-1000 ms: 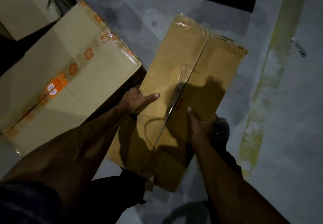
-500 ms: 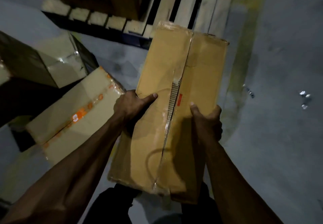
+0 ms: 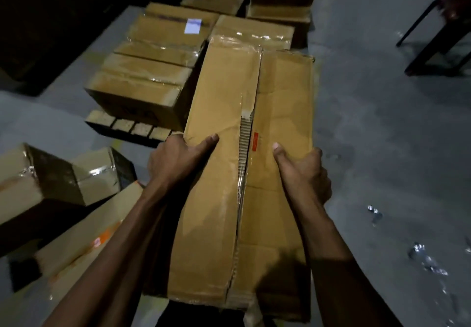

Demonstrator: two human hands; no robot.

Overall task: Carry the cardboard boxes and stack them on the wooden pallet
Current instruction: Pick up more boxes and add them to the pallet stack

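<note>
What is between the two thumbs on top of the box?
In the head view, between the left hand and right hand runs the carried box's taped middle seam, split open there and showing ridged cardboard edge.

A long tan corrugated-cardboard box (image 3: 224, 173) shows matt, creased flaps and glossy clear tape; pale rough wooden pallet blocks (image 3: 122, 126) sit on a dull grey concrete floor (image 3: 382, 148).

Carried box (image 3: 244, 163) now over pallet (image 3: 127, 125)
</note>
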